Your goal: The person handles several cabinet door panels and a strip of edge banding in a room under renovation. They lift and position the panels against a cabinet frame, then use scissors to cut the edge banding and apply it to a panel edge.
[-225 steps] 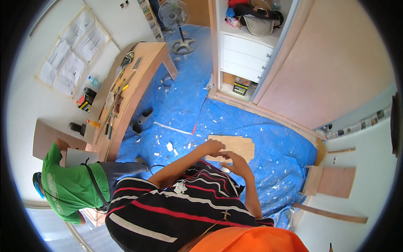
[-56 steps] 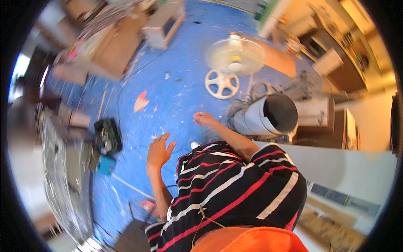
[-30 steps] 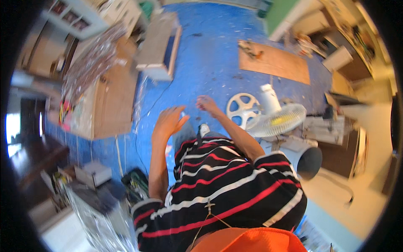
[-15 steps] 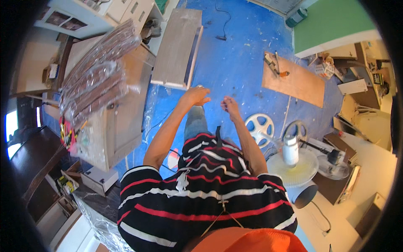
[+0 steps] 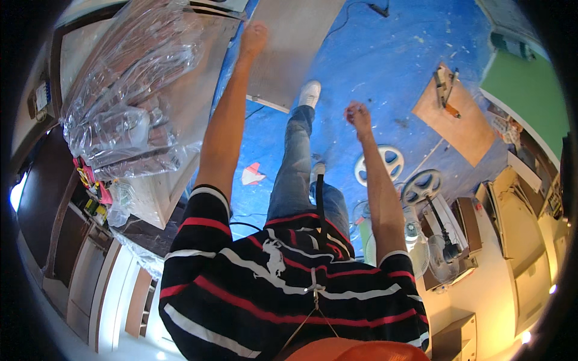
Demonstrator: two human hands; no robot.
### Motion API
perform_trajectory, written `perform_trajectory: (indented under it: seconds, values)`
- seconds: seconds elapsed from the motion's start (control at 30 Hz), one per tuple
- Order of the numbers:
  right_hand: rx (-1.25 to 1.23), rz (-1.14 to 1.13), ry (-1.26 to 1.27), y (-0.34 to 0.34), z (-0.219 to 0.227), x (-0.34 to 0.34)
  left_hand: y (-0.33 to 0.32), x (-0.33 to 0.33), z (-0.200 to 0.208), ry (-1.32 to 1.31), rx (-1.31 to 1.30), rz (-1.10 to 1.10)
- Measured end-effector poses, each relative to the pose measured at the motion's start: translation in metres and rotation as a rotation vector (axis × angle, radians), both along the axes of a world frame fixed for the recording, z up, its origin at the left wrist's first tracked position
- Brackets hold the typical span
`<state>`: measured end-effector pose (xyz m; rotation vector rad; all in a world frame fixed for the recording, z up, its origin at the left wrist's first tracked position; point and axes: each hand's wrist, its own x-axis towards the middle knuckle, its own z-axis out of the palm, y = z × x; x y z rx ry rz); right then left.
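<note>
My left hand [image 5: 254, 39] is stretched forward over the left edge of a long pale wooden cabinet piece [image 5: 280, 57] lying on the floor. Its fingers look curled in, with nothing visible in them; whether it touches the wood I cannot tell. My right hand [image 5: 358, 117] hangs in front of me above the blue floor [image 5: 391, 66], fingers loosely bent and apart, holding nothing. One white shoe [image 5: 310, 94] is stepped well forward, between my hands and beside the cabinet piece.
On the left stands a wooden cabinet with plastic-wrapped brown panels [image 5: 129, 120] on it. To the right lie a brown board [image 5: 454, 120] with tools on it and a white spoked wheel [image 5: 379, 165]. Fans [image 5: 444, 259] stand near my right arm. A cable [image 5: 349, 21] runs across the floor ahead.
I have stepped forward and turned somewhat, so the surroundings have shifted. My left arm has swung up and forward over the cabinet piece; my right hand has moved outward to the right.
</note>
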<state>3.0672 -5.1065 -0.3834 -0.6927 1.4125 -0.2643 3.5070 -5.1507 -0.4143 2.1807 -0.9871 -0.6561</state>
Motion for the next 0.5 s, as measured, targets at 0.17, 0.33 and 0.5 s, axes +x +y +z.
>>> perform_trajectory:
  seconds: [0.17, 0.33, 0.5]
  values:
    - [-0.069, 0.08, 0.052, -0.091, -0.053, 0.061, -0.019, 0.063, -0.026, 0.007, 0.141, 0.088]
    - [-0.31, 0.055, -0.1, -0.135, -0.089, 0.128, -0.036, 0.064, -0.056, 0.03, 0.086, 0.1]
    - [-0.424, 0.081, 0.292, -0.158, -0.114, 0.177, -0.044, 0.05, -0.062, 0.143, 0.192, 0.115]
